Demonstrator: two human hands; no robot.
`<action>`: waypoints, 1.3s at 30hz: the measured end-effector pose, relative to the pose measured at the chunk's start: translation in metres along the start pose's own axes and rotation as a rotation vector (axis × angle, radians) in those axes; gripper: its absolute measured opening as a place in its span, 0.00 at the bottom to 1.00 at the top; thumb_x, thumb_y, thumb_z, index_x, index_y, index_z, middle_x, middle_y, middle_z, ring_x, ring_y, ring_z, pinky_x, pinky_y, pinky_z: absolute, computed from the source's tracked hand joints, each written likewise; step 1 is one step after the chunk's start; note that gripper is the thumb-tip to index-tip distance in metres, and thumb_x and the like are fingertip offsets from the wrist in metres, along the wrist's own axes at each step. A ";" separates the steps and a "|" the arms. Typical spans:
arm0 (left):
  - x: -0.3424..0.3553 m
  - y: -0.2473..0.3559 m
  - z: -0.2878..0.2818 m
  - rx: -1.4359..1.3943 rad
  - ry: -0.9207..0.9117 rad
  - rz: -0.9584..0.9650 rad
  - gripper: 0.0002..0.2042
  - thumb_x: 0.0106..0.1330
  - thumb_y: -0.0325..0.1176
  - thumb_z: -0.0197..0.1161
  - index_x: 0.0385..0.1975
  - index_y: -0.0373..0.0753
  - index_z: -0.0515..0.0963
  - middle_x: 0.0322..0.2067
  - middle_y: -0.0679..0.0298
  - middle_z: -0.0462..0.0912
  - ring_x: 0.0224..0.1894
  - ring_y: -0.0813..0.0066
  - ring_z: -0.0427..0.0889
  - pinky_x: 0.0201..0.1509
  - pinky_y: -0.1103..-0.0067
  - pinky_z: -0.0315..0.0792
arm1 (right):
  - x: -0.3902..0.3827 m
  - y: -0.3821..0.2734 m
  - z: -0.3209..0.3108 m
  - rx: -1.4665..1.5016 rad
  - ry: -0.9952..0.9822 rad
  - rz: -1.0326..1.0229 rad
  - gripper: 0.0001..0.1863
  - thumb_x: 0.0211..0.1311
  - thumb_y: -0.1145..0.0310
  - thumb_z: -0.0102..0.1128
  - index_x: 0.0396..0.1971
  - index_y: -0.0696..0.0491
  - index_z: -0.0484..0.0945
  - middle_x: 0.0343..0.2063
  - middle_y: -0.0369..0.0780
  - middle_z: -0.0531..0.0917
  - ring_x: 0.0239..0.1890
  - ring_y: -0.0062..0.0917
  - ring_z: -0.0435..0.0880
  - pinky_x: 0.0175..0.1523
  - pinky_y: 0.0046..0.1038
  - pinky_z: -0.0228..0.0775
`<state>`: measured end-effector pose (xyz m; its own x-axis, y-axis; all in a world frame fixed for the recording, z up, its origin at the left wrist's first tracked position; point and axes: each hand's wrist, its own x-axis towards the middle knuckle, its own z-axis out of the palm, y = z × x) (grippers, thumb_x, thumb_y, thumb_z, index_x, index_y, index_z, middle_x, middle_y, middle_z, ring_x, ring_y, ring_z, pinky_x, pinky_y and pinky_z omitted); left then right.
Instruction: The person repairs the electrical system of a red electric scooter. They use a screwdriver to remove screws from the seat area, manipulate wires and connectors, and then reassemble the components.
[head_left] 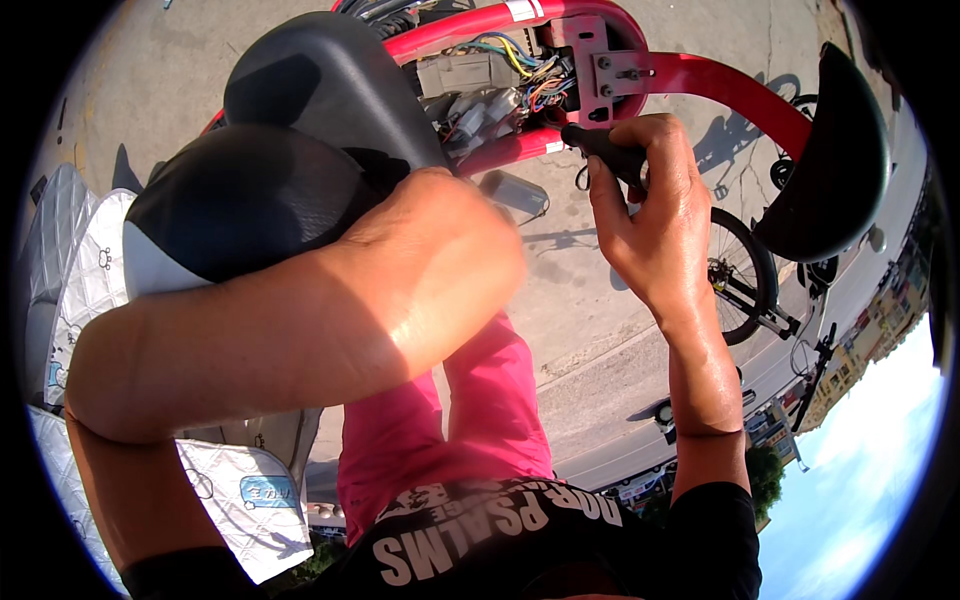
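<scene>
My right hand [650, 190] is closed on a black cylindrical handheld object [608, 152]. A thin dark loop hangs by it, and its exact kind is unclear. The object's tip is beside the red tubular frame [510, 152] of a small vehicle, close to an open compartment. Inside that compartment lie bundled coloured wires [545, 80] and clear plastic wrapping [483, 122]. My left arm crosses in front of my body. The left hand [455, 225] is beside a black seat [255, 200], its edge blurred and its fingers hidden from view.
Another black seat pad [320, 85] lies behind the nearer one. A metal bracket [598, 75] joins the frame to a curved red arm with a black saddle [835, 160]. A bicycle wheel [740, 275] stands at right; a quilted silver cover [85, 260] hangs at left.
</scene>
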<state>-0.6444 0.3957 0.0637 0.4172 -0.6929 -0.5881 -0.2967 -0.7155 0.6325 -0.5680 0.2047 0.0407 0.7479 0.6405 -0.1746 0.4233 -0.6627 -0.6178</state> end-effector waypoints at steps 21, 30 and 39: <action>0.081 -0.063 -0.021 0.067 -0.047 -0.034 0.15 0.57 0.23 0.53 0.45 0.32 0.75 0.28 0.49 0.81 0.34 0.50 0.82 0.37 0.63 0.75 | -0.020 0.017 -0.023 0.149 0.114 0.033 0.13 0.52 0.81 0.60 0.38 0.56 0.72 0.32 0.44 0.76 0.28 0.41 0.81 0.30 0.36 0.74; 0.146 -0.055 -0.010 0.445 -0.397 -0.353 0.23 0.54 0.33 0.65 0.52 0.40 0.76 0.44 0.58 0.83 0.46 0.62 0.83 0.44 0.71 0.77 | -0.030 0.030 -0.020 0.173 0.119 -0.041 0.13 0.53 0.80 0.58 0.41 0.56 0.73 0.33 0.45 0.75 0.27 0.45 0.78 0.29 0.40 0.72; 0.146 -0.044 -0.020 0.592 -0.433 -0.211 0.15 0.64 0.31 0.54 0.50 0.38 0.77 0.43 0.59 0.84 0.44 0.62 0.84 0.42 0.71 0.78 | -0.016 0.031 -0.020 0.115 0.083 0.016 0.14 0.52 0.83 0.62 0.37 0.56 0.69 0.32 0.41 0.76 0.28 0.30 0.81 0.30 0.26 0.73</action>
<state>-0.5538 0.3279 -0.0396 0.1781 -0.4221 -0.8889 -0.7102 -0.6804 0.1809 -0.5570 0.1660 0.0399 0.7962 0.5922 -0.1240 0.3527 -0.6207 -0.7002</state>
